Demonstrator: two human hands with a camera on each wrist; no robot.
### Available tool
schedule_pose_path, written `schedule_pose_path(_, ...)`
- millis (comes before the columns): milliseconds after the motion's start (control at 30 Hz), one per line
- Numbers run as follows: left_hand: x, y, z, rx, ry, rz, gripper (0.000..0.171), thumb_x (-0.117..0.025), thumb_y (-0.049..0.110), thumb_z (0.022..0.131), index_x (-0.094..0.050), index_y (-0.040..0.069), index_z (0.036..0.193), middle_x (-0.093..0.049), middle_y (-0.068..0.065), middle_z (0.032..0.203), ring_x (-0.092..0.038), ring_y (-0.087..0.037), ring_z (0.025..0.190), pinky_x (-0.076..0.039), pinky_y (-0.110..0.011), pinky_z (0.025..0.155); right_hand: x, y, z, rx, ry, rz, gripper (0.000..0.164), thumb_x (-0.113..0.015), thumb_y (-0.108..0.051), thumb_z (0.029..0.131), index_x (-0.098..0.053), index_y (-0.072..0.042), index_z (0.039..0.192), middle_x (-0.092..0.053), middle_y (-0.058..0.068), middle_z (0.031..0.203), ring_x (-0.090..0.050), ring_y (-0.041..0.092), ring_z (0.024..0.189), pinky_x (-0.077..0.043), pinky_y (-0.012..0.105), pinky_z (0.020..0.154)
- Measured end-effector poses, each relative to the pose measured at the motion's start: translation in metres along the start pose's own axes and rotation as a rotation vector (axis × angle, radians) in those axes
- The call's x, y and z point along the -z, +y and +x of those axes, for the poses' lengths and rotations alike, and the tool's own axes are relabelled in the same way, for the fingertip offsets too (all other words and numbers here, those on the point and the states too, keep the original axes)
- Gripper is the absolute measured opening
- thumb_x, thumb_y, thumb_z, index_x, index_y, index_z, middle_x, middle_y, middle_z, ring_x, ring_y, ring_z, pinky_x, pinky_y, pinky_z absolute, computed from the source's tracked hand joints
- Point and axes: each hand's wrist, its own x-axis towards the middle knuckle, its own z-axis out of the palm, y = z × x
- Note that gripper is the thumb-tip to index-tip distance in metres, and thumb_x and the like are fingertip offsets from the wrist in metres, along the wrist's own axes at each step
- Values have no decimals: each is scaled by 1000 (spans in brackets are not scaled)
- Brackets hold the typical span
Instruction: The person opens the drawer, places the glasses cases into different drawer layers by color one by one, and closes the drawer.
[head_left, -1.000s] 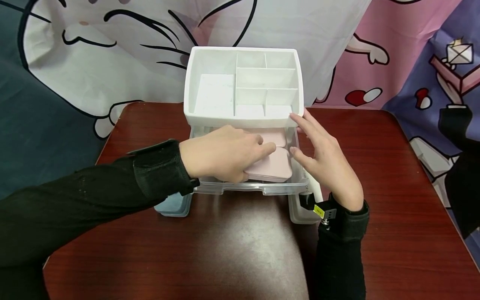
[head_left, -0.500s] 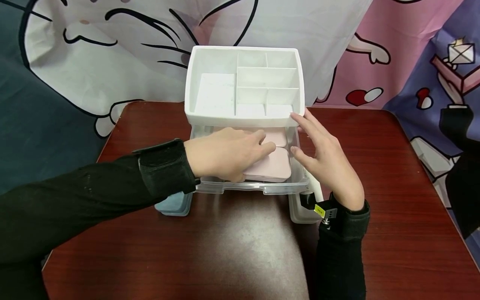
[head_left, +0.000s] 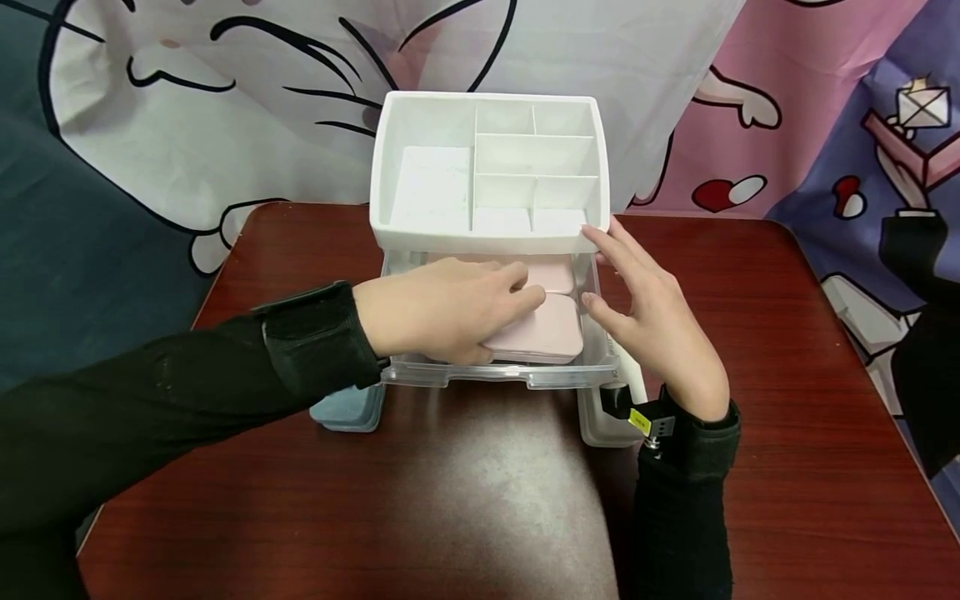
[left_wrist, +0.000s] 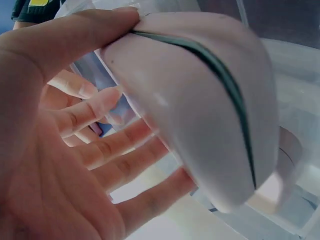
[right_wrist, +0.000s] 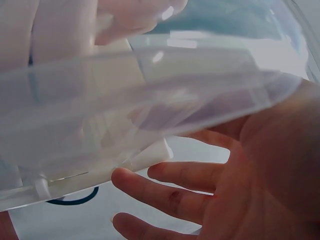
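A pale pink rounded case (head_left: 543,329) with a dark seam lies in a clear plastic box (head_left: 528,377). My left hand (head_left: 450,308) reaches over it from the left. In the left wrist view its thumb presses one edge of the case (left_wrist: 185,95), and the fingers meet the opposite side. Behind it is a second pink case (head_left: 555,271). Above the box's far part, a white divided tray (head_left: 491,242) is raised, its compartments facing me. My right hand (head_left: 656,321) touches the tray's right front corner with nearly straight fingers, its thumb beside the box's right wall.
A blue container (head_left: 348,408) shows at the clear box's front left, and a pale grey-white one (head_left: 607,429) at its front right. All stand on a reddish-brown table (head_left: 480,500). A cartoon-printed cloth (head_left: 247,125) hangs directly behind the table.
The left hand shifts slightly left over the pink case, its fingertips drawing back a little. The right hand and the tray hold their place.
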Motion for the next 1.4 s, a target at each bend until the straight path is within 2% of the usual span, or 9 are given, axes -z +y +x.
schedule_pose_path(367,-2,-4,-5,-51,34,-14,47,-75,26,80,-51,8,118,-53,-6,114,-56,-20,91,-53,-38,76,0,0,0,1,-6,4,67,-64,-1,88,-40,-20,148,-25,7,160,-56,29,120,-43,52,101)
schedule_pose_path(567,-3,-5,-7,-58,30,-19,44,-70,27,85,-53,8,122,-50,-9,123,-56,-22,98,-53,-39,81,0,-1,1,-1,-3,9,67,-64,-1,88,-40,-20,148,-26,7,160,-55,29,121,-43,52,102)
schedule_pose_path(733,-4,-3,-7,-58,49,-17,41,-69,23,85,-54,6,120,-51,-10,120,-57,-24,97,-53,-39,82,0,-2,1,-4,0,5,67,-65,-1,88,-41,-20,147,-26,6,160,-55,28,122,-43,52,101)
schedule_pose_path(1100,-7,-2,-8,-74,99,9,35,-69,20,85,-57,5,114,-55,-11,117,-59,-24,93,-53,-37,80,-1,-2,0,-4,-2,-6,66,-64,-1,88,-41,-20,147,-26,9,159,-56,30,120,-43,52,101)
schedule_pose_path(1267,-6,-3,-11,-71,104,-1,26,-63,17,89,-59,5,112,-54,-9,119,-58,-22,94,-53,-37,79,-1,-2,0,6,7,-6,66,-64,-1,88,-41,-19,147,-27,10,159,-57,29,119,-43,51,100)
schedule_pose_path(1400,-5,-4,-15,-61,111,-13,26,-62,20,91,-58,6,113,-53,-8,119,-57,-22,94,-54,-39,76,-2,-2,0,14,18,-9,67,-66,-3,87,-42,-19,147,-28,12,158,-57,30,120,-42,53,101)
